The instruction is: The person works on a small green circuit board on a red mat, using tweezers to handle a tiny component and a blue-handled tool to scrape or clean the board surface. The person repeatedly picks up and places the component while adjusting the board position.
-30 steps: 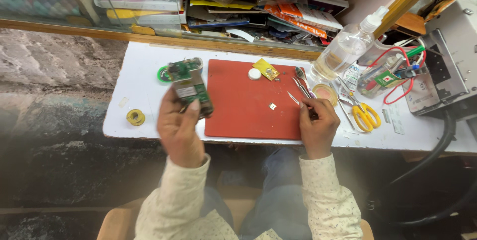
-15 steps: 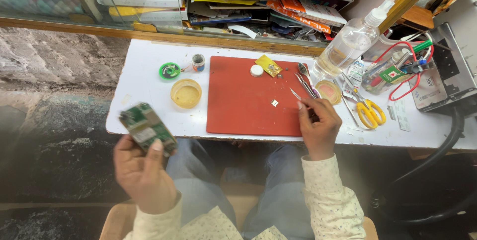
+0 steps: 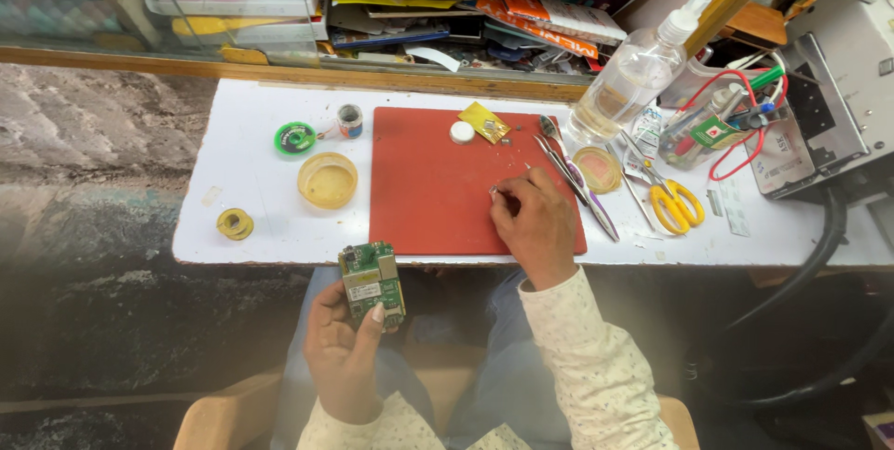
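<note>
My left hand (image 3: 343, 357) is below the table's front edge and grips a small green circuit board (image 3: 372, 284), held upright over my lap. My right hand (image 3: 535, 226) rests on the red work mat (image 3: 428, 189). Its fingers are pinched together at a tiny white part (image 3: 492, 191) on the mat. A thin metal tip, seemingly tweezers (image 3: 526, 168), sticks out of the top of that hand.
On the white table (image 3: 261, 217) lie a yellow dish (image 3: 328, 180), green reel (image 3: 295, 138), small jar (image 3: 350, 119) and yellow roll (image 3: 235, 224). Right of the mat are loose tweezers (image 3: 570, 175), yellow scissors (image 3: 675, 203), a spray bottle (image 3: 633, 73) and a grey device (image 3: 819, 105).
My left hand carried the circuit board off the table, down to the left, then back toward the middle below the edge. My right hand slid left across the mat to the tiny part.
</note>
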